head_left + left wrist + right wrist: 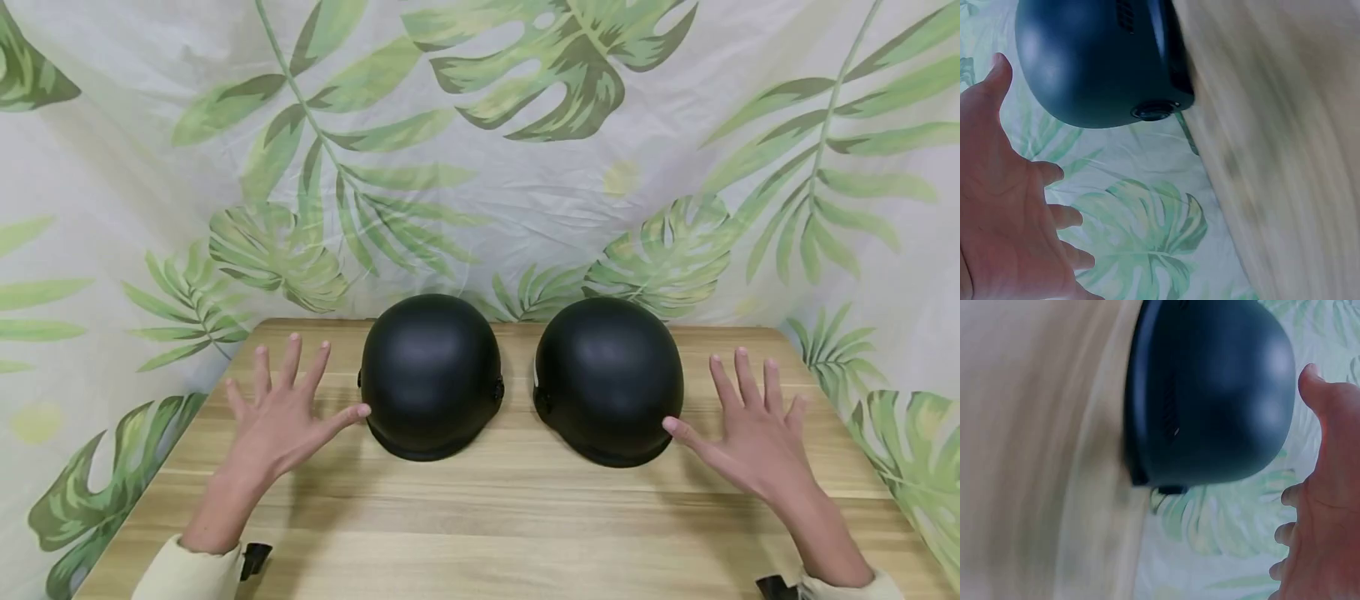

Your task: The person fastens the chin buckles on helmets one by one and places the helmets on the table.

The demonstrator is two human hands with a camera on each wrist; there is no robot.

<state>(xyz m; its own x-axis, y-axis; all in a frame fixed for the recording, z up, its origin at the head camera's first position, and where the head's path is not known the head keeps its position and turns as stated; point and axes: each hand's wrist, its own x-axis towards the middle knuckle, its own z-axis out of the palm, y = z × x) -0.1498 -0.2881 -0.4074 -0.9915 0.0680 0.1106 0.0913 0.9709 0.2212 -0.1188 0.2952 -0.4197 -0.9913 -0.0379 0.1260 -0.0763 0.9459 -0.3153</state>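
Two black helmets sit dome up, side by side, toward the back of the wooden table. My left hand hovers beside the left helmet, its fingers spread and the thumb tip overlapping the helmet's edge in the head view. The left wrist view shows a gap between that thumb and the left helmet. On the other side, my right hand is spread next to the right helmet. From the right wrist, the right helmet also stands apart from the thumb. Neither hand holds anything.
The wooden table reaches back to a hanging leaf-print cloth, which also runs along both sides. A small gap separates the two helmets. Black wrist pieces show at the cuffs.
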